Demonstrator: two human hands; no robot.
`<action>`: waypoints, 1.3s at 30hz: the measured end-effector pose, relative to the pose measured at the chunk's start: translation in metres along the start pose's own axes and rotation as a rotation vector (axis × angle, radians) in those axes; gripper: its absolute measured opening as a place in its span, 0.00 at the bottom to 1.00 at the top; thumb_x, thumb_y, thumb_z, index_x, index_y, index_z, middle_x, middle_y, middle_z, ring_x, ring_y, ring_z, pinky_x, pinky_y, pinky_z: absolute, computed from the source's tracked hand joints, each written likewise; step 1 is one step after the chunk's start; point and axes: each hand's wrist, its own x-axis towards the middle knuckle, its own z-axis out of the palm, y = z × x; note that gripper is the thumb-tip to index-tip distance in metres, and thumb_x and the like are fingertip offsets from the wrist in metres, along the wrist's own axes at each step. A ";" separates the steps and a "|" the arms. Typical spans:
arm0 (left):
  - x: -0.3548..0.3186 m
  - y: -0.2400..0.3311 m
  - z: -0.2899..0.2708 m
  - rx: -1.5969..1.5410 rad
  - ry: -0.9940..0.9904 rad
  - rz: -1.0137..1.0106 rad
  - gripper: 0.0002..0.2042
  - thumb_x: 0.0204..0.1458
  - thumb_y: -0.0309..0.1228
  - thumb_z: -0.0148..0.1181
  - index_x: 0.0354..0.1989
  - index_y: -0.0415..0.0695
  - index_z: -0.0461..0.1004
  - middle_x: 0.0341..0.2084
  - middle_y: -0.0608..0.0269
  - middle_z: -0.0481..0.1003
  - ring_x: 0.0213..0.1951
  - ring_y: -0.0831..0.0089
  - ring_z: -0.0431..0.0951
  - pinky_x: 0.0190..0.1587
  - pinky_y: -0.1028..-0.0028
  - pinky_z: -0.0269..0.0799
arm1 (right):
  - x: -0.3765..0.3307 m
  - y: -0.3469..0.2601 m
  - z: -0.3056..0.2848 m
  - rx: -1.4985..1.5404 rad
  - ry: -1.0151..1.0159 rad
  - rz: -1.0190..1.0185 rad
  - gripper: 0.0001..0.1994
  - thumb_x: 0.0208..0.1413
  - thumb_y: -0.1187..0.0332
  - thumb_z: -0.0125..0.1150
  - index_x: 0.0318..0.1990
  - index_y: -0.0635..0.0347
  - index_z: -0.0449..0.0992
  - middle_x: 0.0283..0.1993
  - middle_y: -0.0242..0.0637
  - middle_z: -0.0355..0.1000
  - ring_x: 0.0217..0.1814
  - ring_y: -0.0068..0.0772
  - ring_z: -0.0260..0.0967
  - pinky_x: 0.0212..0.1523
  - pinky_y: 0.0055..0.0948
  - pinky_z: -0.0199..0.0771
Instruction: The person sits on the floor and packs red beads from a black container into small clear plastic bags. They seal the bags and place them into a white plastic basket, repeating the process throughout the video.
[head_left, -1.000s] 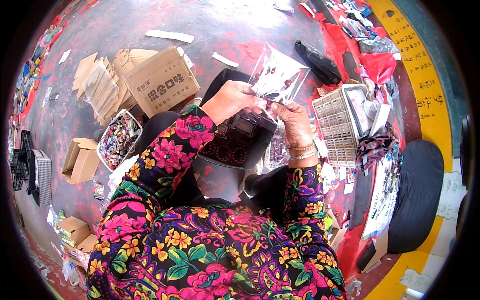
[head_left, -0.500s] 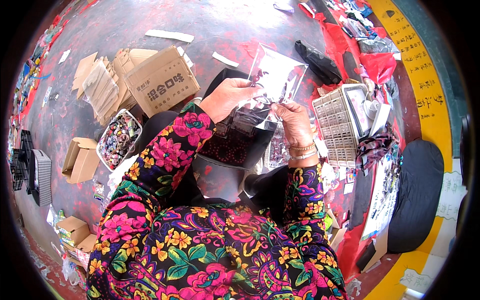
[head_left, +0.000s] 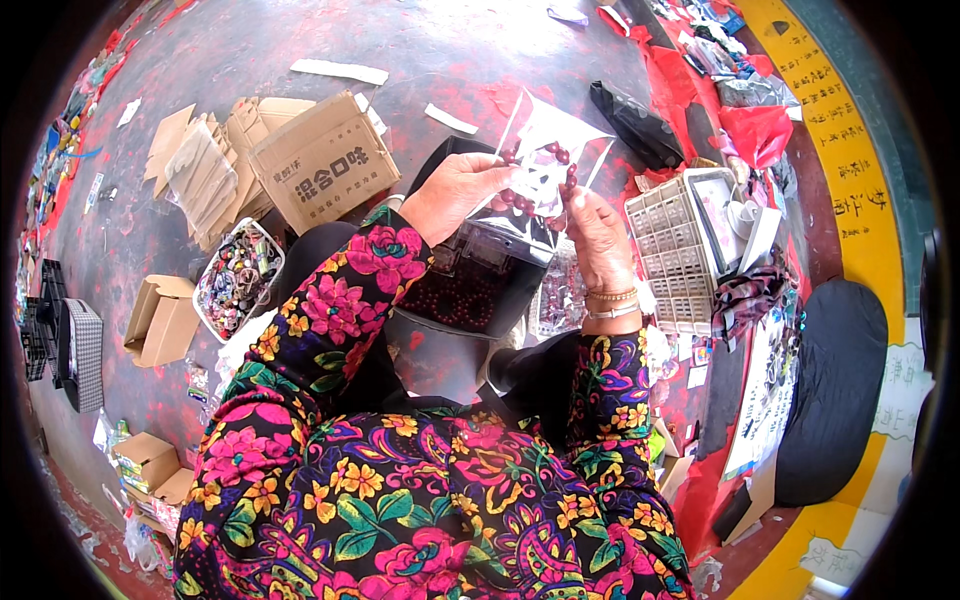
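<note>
A ring of dark red beads, like a bracelet [head_left: 568, 186], shows against a shiny transparent plastic bag [head_left: 545, 125]. Whether the beads lie inside the bag or in front of it, I cannot tell. My left hand [head_left: 462, 198] pinches the bag at its left side, thumb and fingers together beside the beads. At the right side, the thumb and fingers of my right hand [head_left: 603, 240] close on the bag by the lower beads. Below both hands is a black container [head_left: 480, 318] with dark red beads in it. Another transparent bag of red beads [head_left: 560, 300] lies to its right.
A cardboard box [head_left: 325, 165] and flattened cardboard [head_left: 205, 175] are at the left, near a white basket of small mixed items [head_left: 238, 270]. A cream plastic crate [head_left: 672, 260] stands at the right, with a black bag [head_left: 635, 125] beyond it.
The bead ring has opened into a visible loop against the bag. My right hand has shifted slightly right and down; the left hand has stayed nearly in place.
</note>
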 end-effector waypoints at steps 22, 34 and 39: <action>-0.002 0.001 0.009 -0.147 -0.054 -0.071 0.11 0.55 0.31 0.53 0.43 0.37 0.71 0.34 0.58 0.75 0.39 0.71 0.76 0.42 0.75 0.72 | -0.001 0.001 0.010 0.153 0.052 -0.036 0.06 0.51 0.73 0.60 0.36 0.63 0.75 0.33 0.29 0.73 0.33 0.18 0.68 0.32 0.18 0.66; -0.004 0.000 0.011 0.072 -0.166 0.017 0.12 0.57 0.34 0.50 0.39 0.37 0.72 0.30 0.65 0.75 0.31 0.80 0.73 0.34 0.79 0.69 | 0.000 0.006 0.010 0.170 0.114 0.003 0.08 0.49 0.72 0.63 0.37 0.62 0.76 0.33 0.31 0.74 0.34 0.20 0.70 0.30 0.17 0.67; -0.005 0.000 0.014 0.026 -0.096 -0.005 0.12 0.56 0.34 0.51 0.40 0.37 0.72 0.31 0.62 0.75 0.32 0.78 0.74 0.35 0.77 0.70 | 0.001 0.006 0.009 0.166 0.092 0.017 0.08 0.48 0.72 0.64 0.36 0.62 0.77 0.34 0.31 0.74 0.32 0.19 0.68 0.32 0.17 0.66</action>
